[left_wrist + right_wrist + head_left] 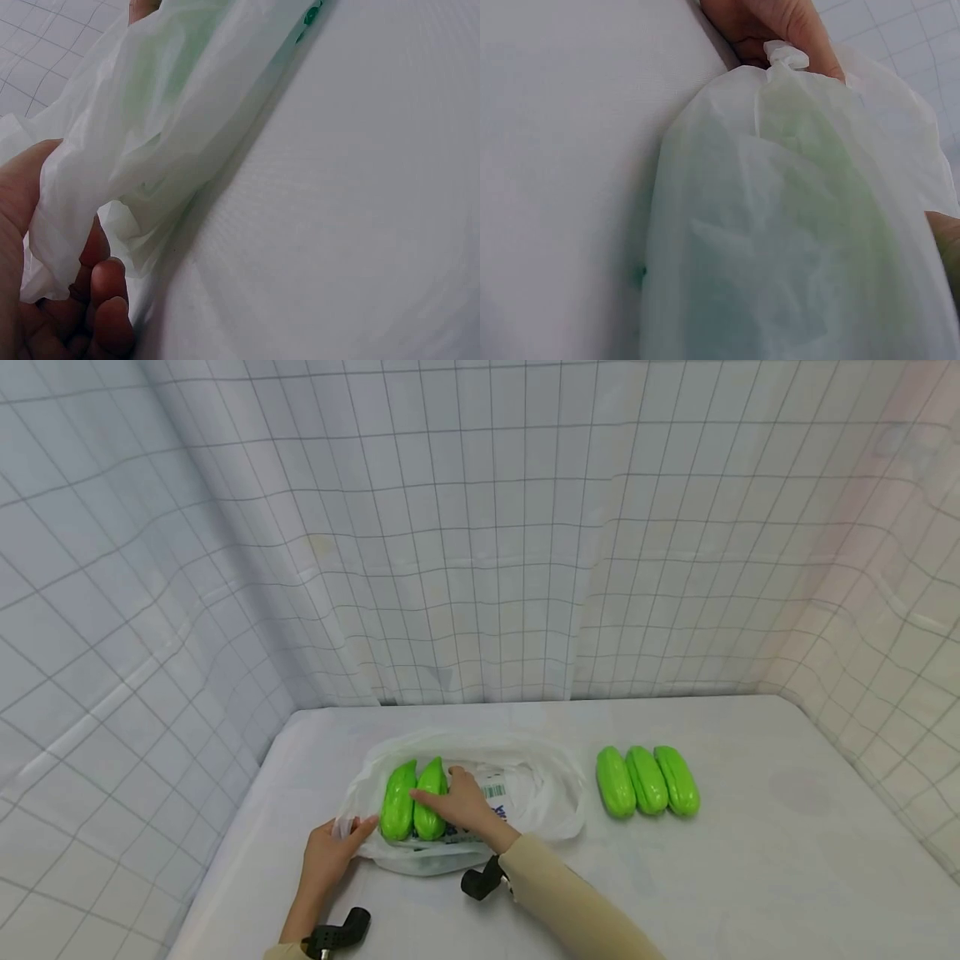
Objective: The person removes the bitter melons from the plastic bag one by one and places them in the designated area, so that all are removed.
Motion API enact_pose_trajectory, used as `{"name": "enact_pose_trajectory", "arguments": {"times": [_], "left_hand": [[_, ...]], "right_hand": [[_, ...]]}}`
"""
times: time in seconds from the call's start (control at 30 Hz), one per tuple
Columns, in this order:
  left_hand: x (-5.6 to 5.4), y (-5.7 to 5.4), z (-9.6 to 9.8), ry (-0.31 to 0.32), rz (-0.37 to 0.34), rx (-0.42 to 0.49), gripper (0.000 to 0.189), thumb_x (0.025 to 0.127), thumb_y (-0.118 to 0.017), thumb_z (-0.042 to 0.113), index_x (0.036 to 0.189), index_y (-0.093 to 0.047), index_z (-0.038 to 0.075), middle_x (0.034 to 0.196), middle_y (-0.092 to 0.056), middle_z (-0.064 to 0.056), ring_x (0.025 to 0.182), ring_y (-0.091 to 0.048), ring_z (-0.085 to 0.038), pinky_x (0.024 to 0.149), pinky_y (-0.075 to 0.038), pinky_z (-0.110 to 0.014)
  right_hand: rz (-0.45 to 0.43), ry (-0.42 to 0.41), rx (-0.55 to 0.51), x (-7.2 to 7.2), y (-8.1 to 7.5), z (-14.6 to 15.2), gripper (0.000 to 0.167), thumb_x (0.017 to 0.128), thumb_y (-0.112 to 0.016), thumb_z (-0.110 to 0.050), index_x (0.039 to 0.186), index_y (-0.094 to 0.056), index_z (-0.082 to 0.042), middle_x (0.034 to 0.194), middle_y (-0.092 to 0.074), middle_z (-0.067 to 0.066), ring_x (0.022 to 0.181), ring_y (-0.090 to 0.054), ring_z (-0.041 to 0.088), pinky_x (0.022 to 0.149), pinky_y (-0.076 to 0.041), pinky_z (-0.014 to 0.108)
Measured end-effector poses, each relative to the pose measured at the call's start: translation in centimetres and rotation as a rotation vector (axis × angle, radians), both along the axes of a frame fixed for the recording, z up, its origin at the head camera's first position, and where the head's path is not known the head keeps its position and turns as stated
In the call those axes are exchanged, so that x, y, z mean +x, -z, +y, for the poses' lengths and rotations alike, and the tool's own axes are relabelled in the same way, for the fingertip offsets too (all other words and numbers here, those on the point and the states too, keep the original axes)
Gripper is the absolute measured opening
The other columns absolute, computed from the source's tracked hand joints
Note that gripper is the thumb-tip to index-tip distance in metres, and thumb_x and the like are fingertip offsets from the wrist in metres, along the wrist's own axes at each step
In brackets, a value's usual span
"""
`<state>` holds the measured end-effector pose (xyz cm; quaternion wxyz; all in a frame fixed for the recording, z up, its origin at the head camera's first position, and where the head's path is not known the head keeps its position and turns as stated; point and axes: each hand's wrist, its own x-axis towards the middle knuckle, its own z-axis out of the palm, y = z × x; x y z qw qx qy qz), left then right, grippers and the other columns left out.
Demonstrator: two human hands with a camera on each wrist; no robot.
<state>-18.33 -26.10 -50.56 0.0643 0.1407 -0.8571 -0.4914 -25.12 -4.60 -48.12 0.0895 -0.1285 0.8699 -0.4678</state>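
A white plastic bag (561, 793) lies spread on the table with its mouth up. Two glossy bright-green oblong pieces, a left one (397, 802) and a right one (430, 823), lie side by side in its left part. My left hand (328, 857) pinches the bag's left edge; thin plastic bunches between thumb and fingers in the left wrist view. Reaching into the bag, my right hand (467, 803) has thumb and fingers around the right green piece. In the right wrist view the bag wall hides most of that hand (946, 244).
Several similar items are here: three more green pieces (649, 781) lie in a row right of the bag. Printed lettering and a barcode (494, 791) show inside the bag. A white gridded curtain (480, 568) surrounds the white table (787, 860).
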Motion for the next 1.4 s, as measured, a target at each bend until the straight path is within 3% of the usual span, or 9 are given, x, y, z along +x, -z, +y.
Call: {"name": "enact_pose_trajectory", "arguments": {"times": [0.57,0.8,1.0,1.2,1.4], "left_hand": [[0.1,-0.1,0.0,-0.003,0.003,0.014,0.046,0.082,-0.072,0.046,0.081,-0.060,0.002,0.065,-0.050,-0.002,0.065,-0.045,-0.018,0.060,-0.037,-0.028],[0.1,0.0,0.0,0.000,0.006,0.010,0.046,0.083,-0.072,0.046,0.081,-0.059,0.002,0.065,-0.050,-0.001,0.064,-0.045,-0.017,0.059,-0.036,-0.028],[0.1,0.2,0.1,-0.002,-0.002,0.017,0.046,0.082,-0.072,0.047,0.080,-0.059,0.002,0.066,-0.051,-0.002,0.065,-0.045,-0.018,0.061,-0.037,-0.029],[0.1,0.3,0.1,-0.001,-0.003,0.012,0.046,0.083,-0.071,0.047,0.081,-0.059,0.003,0.066,-0.051,-0.001,0.065,-0.045,-0.017,0.060,-0.037,-0.029],[0.0,0.1,-0.2,0.004,0.003,0.010,0.046,0.082,-0.071,0.046,0.079,-0.059,0.003,0.063,-0.048,-0.001,0.063,-0.044,-0.017,0.058,-0.036,-0.028]], "right_hand": [[0.003,0.113,-0.036,0.8,0.0,-0.9,0.082,0.083,-0.070,-0.045,0.129,-0.037,0.013,0.115,-0.053,0.030,0.103,-0.056,0.039,0.082,-0.047,0.048],[-0.009,0.116,-0.072,0.6,0.9,-0.5,0.073,0.083,-0.069,-0.047,0.122,-0.042,0.008,0.106,-0.057,0.024,0.092,-0.058,0.031,0.076,-0.048,0.043],[0.006,0.107,-0.103,1.2,0.7,0.1,0.074,0.083,-0.067,-0.053,0.117,-0.042,0.007,0.099,-0.057,0.021,0.083,-0.057,0.023,0.069,-0.048,0.038],[-0.038,0.090,-0.141,1.4,0.7,0.8,0.069,0.084,-0.068,-0.048,0.119,-0.041,0.005,0.097,-0.057,0.017,0.080,-0.056,0.020,0.068,-0.048,0.037],[-0.008,0.091,-0.167,1.3,0.6,1.2,0.065,0.084,-0.069,-0.042,0.119,-0.041,0.005,0.088,-0.057,0.012,0.071,-0.055,0.018,0.060,-0.047,0.034]]}}
